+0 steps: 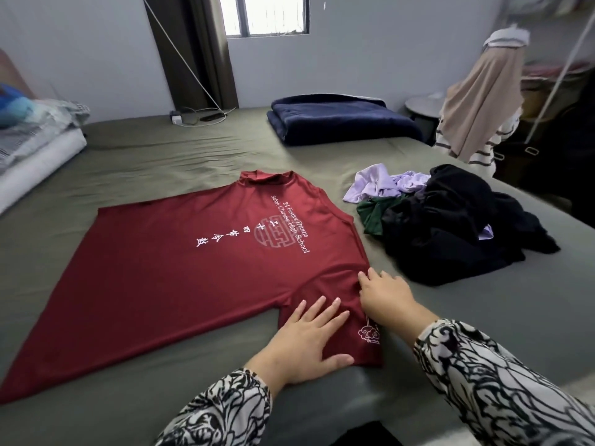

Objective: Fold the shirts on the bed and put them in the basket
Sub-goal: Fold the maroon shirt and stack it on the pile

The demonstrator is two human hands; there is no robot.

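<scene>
Now we are pressing our left hand point(309, 336) flat, fingers straight, on the near sleeve of the red shirt point(180, 268) spread across the bed point(161, 156), while our right hand point(383, 294) is touching its edge beside the pile of unfolded shirts point(450, 220).

i'm in a bedroom at home: a wide bed point(161, 149) under an olive sheet, a folded navy blanket point(341, 119) near its far edge, stacked bedding point(35, 136) at its left edge, a curtained window point(267, 14) in the far wall, clothes hanging on a rack point(483, 104) past its right edge.
</scene>
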